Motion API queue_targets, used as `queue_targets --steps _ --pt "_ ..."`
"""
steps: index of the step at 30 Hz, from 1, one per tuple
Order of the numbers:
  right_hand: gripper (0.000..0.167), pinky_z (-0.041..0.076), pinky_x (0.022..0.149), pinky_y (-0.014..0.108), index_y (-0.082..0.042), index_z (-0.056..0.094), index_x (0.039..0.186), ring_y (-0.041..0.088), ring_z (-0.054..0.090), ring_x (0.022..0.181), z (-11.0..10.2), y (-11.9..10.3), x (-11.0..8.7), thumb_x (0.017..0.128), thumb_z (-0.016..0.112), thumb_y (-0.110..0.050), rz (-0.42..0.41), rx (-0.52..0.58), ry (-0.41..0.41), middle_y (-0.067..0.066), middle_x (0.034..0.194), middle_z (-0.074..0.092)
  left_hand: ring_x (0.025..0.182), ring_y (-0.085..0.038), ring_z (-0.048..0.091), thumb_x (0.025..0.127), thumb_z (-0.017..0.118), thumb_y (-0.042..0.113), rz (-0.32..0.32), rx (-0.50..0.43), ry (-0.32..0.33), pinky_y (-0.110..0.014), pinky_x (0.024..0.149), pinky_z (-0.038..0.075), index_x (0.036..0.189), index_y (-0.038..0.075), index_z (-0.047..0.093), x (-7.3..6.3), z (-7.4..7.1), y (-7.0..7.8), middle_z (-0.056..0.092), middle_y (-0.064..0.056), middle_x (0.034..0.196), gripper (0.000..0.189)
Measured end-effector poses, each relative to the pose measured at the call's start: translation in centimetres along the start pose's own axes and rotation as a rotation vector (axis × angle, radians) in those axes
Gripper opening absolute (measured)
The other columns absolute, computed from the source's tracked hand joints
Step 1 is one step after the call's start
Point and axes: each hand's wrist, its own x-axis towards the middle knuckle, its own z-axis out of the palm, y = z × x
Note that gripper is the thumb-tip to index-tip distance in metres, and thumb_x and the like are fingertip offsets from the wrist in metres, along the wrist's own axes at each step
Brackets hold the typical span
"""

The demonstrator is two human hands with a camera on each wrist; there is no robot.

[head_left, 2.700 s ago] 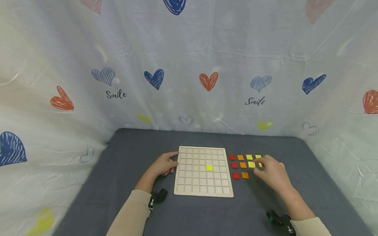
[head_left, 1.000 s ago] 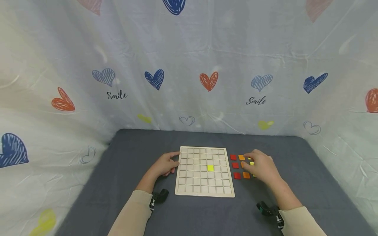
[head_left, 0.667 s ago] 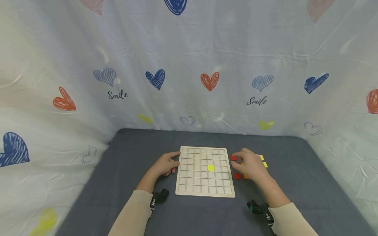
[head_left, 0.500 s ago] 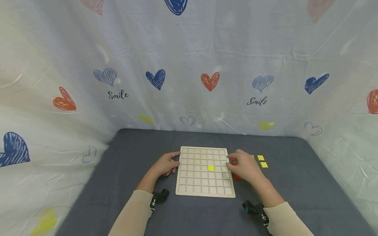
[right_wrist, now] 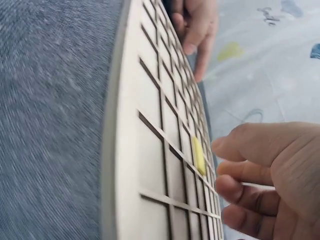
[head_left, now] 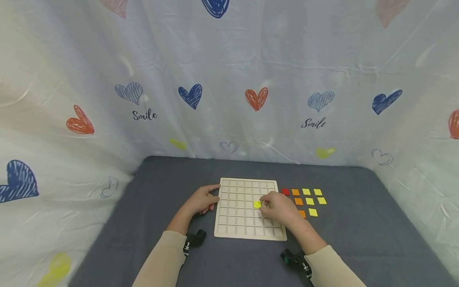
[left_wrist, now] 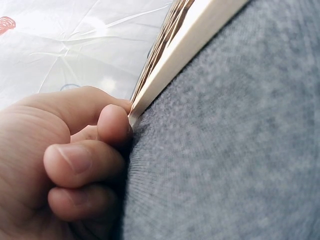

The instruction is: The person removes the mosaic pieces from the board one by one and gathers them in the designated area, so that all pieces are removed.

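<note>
A square pale wooden board (head_left: pixel 247 236) with a grid of shallow cells lies on the table. A yellow square tile (head_left: pixel 256 204) sits in one cell right of its middle. My left hand (head_left: pixel 199 200) rests at the board's left side, index finger and thumb touching the edge; the remaining fingers curl under in the left wrist view. My right hand (head_left: pixel 280 207) is over the board's right half, fingers bent, thumb and fingertips right beside the yellow tile. In the right wrist view a gap shows between thumb and fingers, with no tile seen in it.
Right of the board lie loose square tiles in rows: a red tile (head_left: pixel 285 191), orange tiles (head_left: pixel 299 201) and several yellow tiles (head_left: pixel 313 212). The right hand hides part of these rows. A dark grey cloth (head_left: pixel 172 171) covers the table; a white curtain (head_left: pixel 222 59) with printed hearts hangs behind.
My right hand has moved left from the yellow tiles, across the orange and red ones, onto the board by the yellow tile. The left hand has stayed at the board's edge.
</note>
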Motion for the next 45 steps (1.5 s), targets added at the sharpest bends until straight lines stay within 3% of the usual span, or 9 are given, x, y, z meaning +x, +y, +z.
queue_targets --steps 5,9,16,22,33,41,45 --pt "0.021 0.03 0.056 0.031 -0.011 0.08 0.104 0.015 0.04 0.063 0.9 0.0 0.0 0.085 0.072 -0.01 0.055 -0.044 -0.001 -0.001 0.077 0.051 0.036 -0.013 0.038 0.101 0.065 0.016 0.005 -0.002 0.0 -0.029 0.038 0.036 0.156 0.015 0.045 0.0 0.0 0.0 0.06 -0.007 0.056 0.059" --pt "0.022 0.037 0.06 0.032 -0.009 0.08 0.106 0.015 0.047 0.069 1.3 -0.2 0.0 0.085 0.075 -0.009 0.061 -0.062 0.03 -0.002 0.079 0.054 0.036 -0.013 0.038 0.101 0.065 0.017 0.004 0.0 -0.001 -0.029 0.038 0.036 0.157 0.015 0.045 0.1 0.0 0.0 0.06 -0.007 0.056 0.059" --pt "0.022 0.042 0.063 0.033 -0.007 0.078 0.106 0.015 0.051 0.071 1.7 -0.4 0.1 0.084 0.077 -0.007 0.093 -0.014 0.089 -0.004 0.078 0.056 0.036 -0.013 0.038 0.101 0.064 0.017 0.0 -0.008 -0.008 -0.029 0.038 0.036 0.157 0.015 0.045 0.0 -0.1 0.0 0.06 -0.007 0.057 0.059" --pt "0.022 0.044 0.062 0.033 -0.008 0.078 0.105 0.014 0.051 0.067 1.5 -0.2 0.3 0.084 0.079 -0.011 0.073 0.013 0.114 -0.005 0.082 0.058 0.036 -0.013 0.038 0.101 0.065 0.016 -0.004 -0.003 -0.003 -0.029 0.038 0.036 0.157 0.015 0.045 0.0 -0.2 0.3 0.06 -0.008 0.057 0.059" --pt "0.028 0.039 0.054 0.033 -0.01 0.076 0.114 0.017 0.042 0.054 -0.6 -0.5 -0.5 0.087 0.078 -0.015 0.09 0.095 0.125 -0.002 0.091 0.061 0.036 -0.013 0.038 0.101 0.065 0.016 -0.009 0.001 -0.003 -0.029 0.039 0.037 0.157 0.016 0.046 0.0 0.0 0.0 0.06 -0.008 0.057 0.059" --pt "0.031 0.039 0.057 0.034 -0.007 0.073 0.119 0.018 0.046 0.067 -2.7 0.1 -1.4 0.09 0.078 -0.016 0.057 0.128 0.138 0.001 0.092 0.058 0.036 -0.013 0.038 0.101 0.066 0.016 -0.006 0.0 -0.003 -0.029 0.038 0.036 0.156 0.015 0.046 -0.1 0.1 0.0 0.06 -0.008 0.057 0.059" --pt "0.03 0.045 0.065 0.035 -0.006 0.074 0.117 0.018 0.053 0.076 -3.8 0.8 -1.8 0.089 0.08 -0.014 0.049 0.134 0.179 0.002 0.093 0.061 0.036 -0.014 0.037 0.101 0.066 0.015 0.006 -0.003 -0.004 -0.029 0.038 0.036 0.156 0.015 0.046 -0.1 0.0 0.1 0.06 -0.008 0.057 0.059"
